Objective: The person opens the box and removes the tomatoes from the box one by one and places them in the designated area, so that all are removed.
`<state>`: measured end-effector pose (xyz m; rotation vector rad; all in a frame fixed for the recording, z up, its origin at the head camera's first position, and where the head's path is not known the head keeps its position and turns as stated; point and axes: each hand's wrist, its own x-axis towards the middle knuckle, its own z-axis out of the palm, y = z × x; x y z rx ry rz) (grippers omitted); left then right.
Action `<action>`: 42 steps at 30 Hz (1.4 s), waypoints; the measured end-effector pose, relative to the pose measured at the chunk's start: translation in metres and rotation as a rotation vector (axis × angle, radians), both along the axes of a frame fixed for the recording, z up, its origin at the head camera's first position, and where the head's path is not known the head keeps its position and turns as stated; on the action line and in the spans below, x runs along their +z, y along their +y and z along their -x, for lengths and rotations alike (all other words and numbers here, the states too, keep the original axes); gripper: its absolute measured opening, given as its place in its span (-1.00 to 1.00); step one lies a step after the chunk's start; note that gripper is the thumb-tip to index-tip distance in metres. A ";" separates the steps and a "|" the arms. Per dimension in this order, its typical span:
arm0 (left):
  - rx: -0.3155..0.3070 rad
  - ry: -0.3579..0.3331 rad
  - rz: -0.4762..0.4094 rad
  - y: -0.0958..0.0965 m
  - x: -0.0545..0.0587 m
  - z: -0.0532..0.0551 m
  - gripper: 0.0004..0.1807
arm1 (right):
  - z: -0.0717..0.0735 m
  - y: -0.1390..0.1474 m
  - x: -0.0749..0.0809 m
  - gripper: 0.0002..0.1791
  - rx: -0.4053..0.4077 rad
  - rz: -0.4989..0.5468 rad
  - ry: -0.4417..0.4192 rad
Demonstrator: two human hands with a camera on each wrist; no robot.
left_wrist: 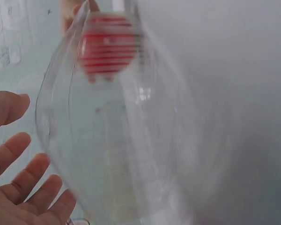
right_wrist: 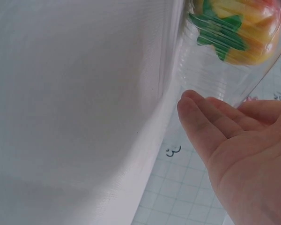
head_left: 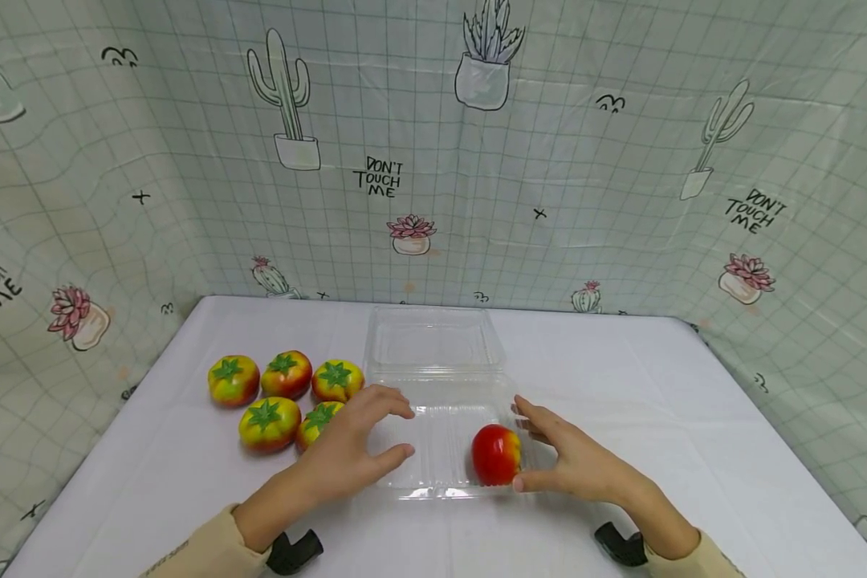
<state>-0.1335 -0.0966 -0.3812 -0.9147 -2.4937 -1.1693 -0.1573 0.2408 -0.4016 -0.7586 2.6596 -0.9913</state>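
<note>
In the head view a clear plastic clamshell box (head_left: pixel 433 435) lies unfolded, its lid half (head_left: pixel 433 341) toward the back. One red-and-yellow tomato-like fruit (head_left: pixel 496 455) lies on its side in the right front of the box; its green star-shaped leaf (right_wrist: pixel 218 30) faces the right wrist camera. My left hand (head_left: pixel 354 445) hovers by the box's left side, thumb and fingers spread, with nothing held. Close beside the box's right side is my right hand (head_left: pixel 585 457), fingers extended, near the fruit but not gripping it. Contact with the box wall is unclear.
Several similar fruits (head_left: pixel 270 425) stand leaf-up on the white tablecloth (head_left: pixel 621 385), left of the box; my left hand partly covers one (head_left: pixel 316 424). A grid-patterned curtain with cactus drawings (head_left: pixel 433 160) surrounds the table's back and sides.
</note>
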 end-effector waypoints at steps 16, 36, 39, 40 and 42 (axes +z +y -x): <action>-0.160 -0.197 0.022 0.048 -0.005 0.008 -0.63 | 0.000 -0.002 0.001 0.15 -0.020 0.003 -0.017; -0.244 -0.224 0.077 0.078 -0.010 0.016 -0.48 | -0.001 0.000 0.000 0.15 0.008 -0.003 0.014; -0.242 -0.243 0.096 0.080 -0.011 0.018 -0.46 | -0.001 0.000 0.000 0.14 0.006 -0.004 0.011; -0.242 -0.249 0.102 0.081 -0.012 0.019 -0.45 | -0.001 0.001 0.000 0.14 0.005 -0.003 0.009; -0.246 -0.252 0.116 0.083 -0.012 0.020 -0.43 | -0.001 0.001 -0.001 0.14 0.005 -0.001 0.008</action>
